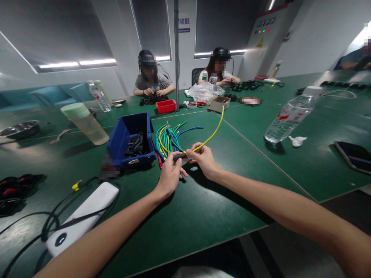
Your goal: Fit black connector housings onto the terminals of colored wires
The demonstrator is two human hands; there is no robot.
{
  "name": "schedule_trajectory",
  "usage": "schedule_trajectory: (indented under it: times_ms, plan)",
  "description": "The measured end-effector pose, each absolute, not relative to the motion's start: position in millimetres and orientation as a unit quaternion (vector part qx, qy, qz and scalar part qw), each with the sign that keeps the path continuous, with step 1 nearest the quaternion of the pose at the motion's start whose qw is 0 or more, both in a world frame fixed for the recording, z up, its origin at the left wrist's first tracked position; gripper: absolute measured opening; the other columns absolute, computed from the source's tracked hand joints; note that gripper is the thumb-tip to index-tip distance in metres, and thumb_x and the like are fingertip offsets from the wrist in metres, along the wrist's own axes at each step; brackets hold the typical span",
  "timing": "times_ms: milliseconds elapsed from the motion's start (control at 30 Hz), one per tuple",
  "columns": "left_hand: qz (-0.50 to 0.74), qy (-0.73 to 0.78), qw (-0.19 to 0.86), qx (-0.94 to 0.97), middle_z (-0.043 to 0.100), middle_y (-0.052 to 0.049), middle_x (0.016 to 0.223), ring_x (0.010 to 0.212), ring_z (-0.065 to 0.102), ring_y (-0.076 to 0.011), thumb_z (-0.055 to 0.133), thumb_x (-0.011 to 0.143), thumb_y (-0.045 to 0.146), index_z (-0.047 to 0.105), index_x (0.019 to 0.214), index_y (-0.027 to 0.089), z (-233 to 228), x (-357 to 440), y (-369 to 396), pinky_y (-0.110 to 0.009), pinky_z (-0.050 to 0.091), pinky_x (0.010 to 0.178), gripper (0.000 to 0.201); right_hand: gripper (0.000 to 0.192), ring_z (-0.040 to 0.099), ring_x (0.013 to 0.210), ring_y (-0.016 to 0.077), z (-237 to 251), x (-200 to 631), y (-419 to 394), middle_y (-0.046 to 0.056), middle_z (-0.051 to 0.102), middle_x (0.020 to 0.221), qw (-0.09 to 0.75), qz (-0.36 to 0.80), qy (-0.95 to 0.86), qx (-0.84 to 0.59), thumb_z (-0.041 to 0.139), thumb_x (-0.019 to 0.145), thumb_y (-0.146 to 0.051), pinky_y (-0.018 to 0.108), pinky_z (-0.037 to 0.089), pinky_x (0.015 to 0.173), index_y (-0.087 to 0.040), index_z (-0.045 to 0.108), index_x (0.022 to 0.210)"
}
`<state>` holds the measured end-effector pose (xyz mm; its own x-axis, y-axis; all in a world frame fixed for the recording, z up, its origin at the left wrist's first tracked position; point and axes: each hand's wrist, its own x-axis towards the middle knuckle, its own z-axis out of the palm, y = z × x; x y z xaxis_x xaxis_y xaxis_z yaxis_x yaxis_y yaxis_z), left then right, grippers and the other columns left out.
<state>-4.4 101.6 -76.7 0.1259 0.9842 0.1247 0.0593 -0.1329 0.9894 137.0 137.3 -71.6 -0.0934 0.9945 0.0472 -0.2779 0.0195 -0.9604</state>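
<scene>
My left hand (169, 175) pinches a short black tube (179, 156) just above the green table (203, 208). My right hand (204, 157) grips a yellow wire (213, 133) close to the tube's end; the wire rises up and away toward the far side. Whether the wire tip is inside the tube is hidden by my fingers. Behind my hands lies a bundle of coloured wires (169, 139), green, blue, yellow and red. A blue bin (129, 129) holding several black tubes stands to the left of the bundle.
A white power bank (81, 218) with black cables lies near left. A pale tumbler (85, 123) and two water bottles (290, 116) stand on the table. A phone (352, 156) lies at right. Two people work at the far side beside a red tray (165, 106) and a cardboard box (219, 103).
</scene>
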Motion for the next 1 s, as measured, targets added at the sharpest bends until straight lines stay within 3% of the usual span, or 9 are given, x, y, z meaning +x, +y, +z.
schedule_trajectory:
  times_ms: [1000]
  plan:
    - [0.466,0.46,0.459,0.6,0.065,-0.004,0.089,0.05,0.061,-0.0084,0.046,0.088,0.039,0.045,0.11,0.019,-75.5,-3.7,101.7,-0.018,0.043,0.043,0.03,0.038,0.064,0.059,0.0142,-72.6,137.8,139.7,-0.003,0.06,0.069,0.544,0.588,-0.454,-0.391,0.077,0.061,-0.042,0.024,0.05,0.051,-0.021,0.05,0.076]
